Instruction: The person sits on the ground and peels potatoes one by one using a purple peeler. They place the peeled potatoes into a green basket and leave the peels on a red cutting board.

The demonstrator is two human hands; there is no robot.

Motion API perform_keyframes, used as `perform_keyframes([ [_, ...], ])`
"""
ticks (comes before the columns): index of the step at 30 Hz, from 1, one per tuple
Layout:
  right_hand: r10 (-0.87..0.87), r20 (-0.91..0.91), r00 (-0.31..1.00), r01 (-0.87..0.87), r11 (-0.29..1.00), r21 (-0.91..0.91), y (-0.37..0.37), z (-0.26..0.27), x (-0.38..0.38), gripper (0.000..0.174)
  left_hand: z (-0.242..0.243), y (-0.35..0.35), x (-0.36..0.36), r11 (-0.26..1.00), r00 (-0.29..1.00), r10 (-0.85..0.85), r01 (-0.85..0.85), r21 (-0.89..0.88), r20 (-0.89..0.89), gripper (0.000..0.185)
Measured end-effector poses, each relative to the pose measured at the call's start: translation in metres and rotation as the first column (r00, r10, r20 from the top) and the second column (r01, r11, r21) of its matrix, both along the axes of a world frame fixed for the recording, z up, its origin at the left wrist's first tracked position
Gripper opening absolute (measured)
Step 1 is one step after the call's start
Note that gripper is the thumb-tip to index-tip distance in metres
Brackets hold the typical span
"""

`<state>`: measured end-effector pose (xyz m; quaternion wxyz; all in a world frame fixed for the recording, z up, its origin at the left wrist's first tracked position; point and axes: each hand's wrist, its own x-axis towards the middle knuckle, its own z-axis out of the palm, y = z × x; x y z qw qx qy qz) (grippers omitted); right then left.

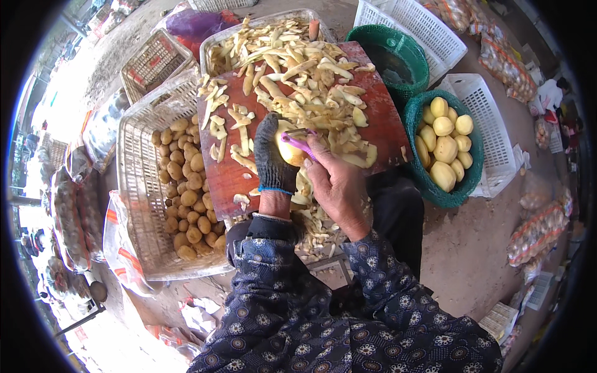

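Note:
A dark knitted glove covers my left hand, which grips a partly peeled potato over a red board. My bare right hand holds a purple peeler, its blade at the potato's upper side. Peelings lie heaped across the board, and more fill the white crate beyond it. Left of the board, unpeeled potatoes fill part of a large plastic crate. To the right, a green basket holds several peeled potatoes.
A green tub with dark liquid stands at the back right, near white crates. Another crate sits at the far left. Filled mesh sacks line the right side. Peelings also lie on the ground between my legs.

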<state>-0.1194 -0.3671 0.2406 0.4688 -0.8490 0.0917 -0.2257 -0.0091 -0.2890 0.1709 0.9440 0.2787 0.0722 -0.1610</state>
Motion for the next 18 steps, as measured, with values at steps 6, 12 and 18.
perform_keyframes([
  [6, -0.061, 0.192, 0.979, 0.048, 0.996, 0.071, 0.033, -0.043, -0.033, 0.045, -0.034, 0.001, 0.001, 0.977, 0.981, 0.174, -0.162, 0.136, -0.085, 0.028],
  [12, -0.053, 0.103, 0.993, 0.033, 0.981, 0.191, 0.016, -0.046, -0.026, 0.046, -0.018, 0.005, 0.015, 0.996, 0.986, 0.086, -0.087, 0.002, -0.144, 0.028],
  [18, -0.085, -0.005, 0.996, 0.084, 0.967, 0.240, 0.002, -0.011, 0.008, 0.038, -0.019, 0.007, 0.013, 0.996, 0.982, 0.036, -0.050, -0.070, -0.186, 0.028],
])
